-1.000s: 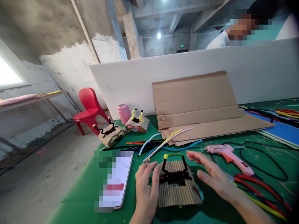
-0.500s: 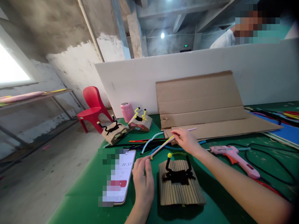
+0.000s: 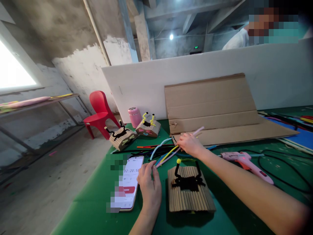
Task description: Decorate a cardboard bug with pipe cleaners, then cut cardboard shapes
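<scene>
Head camera view: two bare hands work over a green-covered table (image 3: 90,202). The right hand (image 3: 190,144) reaches forward, fingers bunched close together over a yellow strip (image 3: 170,153) and a pale pink strip (image 3: 199,130). The yellow strip runs up to its fingertips; the pink one passes beneath the hand and shows again on the far side. The hand hides whether the fingers pinch either strip.

The left hand (image 3: 150,184) is half curled, thumb and forefinger narrowly apart, its fingertips at the strips' near ends. Whether it grips them cannot be told. Its outer edge is right beside a phone (image 3: 130,192) showing a timer.

Between the forearms sits a ridged cardboard model (image 3: 190,203) with bent black stems, one yellow-tipped. Just left of the held-over strips curves a light blue strip (image 3: 157,147), with darker ones around it. The right forearm slants past the front of a pink glue gun (image 3: 244,160), near its nozzle. Beyond the right hand, a folded cardboard sheet (image 3: 210,98) leans against a white panel (image 3: 139,85). Farther left stand two similar models (image 3: 122,139) and a pink canister (image 3: 134,117).
</scene>
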`<state>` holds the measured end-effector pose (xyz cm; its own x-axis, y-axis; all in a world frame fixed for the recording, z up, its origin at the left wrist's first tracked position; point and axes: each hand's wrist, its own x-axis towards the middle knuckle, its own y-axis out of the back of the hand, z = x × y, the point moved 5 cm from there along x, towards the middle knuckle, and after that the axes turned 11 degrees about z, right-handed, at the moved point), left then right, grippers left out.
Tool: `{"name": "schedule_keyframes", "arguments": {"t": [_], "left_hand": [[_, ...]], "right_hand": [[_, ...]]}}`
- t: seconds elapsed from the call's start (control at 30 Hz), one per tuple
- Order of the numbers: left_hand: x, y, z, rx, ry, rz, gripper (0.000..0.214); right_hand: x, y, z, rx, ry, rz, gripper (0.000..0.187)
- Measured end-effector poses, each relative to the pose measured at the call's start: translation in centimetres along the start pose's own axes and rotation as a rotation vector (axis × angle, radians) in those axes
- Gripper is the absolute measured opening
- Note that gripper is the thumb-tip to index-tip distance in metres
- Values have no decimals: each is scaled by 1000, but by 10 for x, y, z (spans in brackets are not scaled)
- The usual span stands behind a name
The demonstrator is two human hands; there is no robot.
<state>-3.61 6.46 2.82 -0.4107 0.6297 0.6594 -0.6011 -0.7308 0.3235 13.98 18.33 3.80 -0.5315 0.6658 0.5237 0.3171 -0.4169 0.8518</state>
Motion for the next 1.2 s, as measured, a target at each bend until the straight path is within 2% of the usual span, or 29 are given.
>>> {"name": "schedule_keyframes", "arguments": {"t": [0.2, 0.4, 0.5, 0.6, 0.73, 0.83, 0.9, 1.07, 1.13, 1.2], "left_hand": [[1, -1, 3, -2, -1, -21, 18], [0, 1, 3, -26, -2, -48, 17], [1, 3, 6, -35, -4, -38, 16], [5, 10, 19, -61, -53, 3, 15], [8, 30, 61, -107, -274, 100, 21], [4, 38, 96, -57, -459, 83, 32], [0, 38, 109, 7, -538, 53, 36], [-17, 34, 113, 53, -673, -44, 19], [-25, 33, 109, 25, -649, -100, 14], [-34, 31, 103, 3, -558, -168, 8]], "right_hand": [[3, 30, 12, -1, -57, 238, 19], [-9, 55, 31, 26, -127, 386, 24], [-22, 68, 37, 70, -140, 412, 23], [-39, 85, 37, 113, -157, 438, 22], [-64, 114, 24, 218, -196, 467, 22], [-85, 135, 9, 321, -245, 465, 21], [-98, 145, -3, 345, -236, 452, 20], [-123, 152, -16, 325, -243, 410, 24], [-129, 149, -16, 337, -264, 410, 24], [-132, 145, -16, 356, -275, 424, 24]]}}
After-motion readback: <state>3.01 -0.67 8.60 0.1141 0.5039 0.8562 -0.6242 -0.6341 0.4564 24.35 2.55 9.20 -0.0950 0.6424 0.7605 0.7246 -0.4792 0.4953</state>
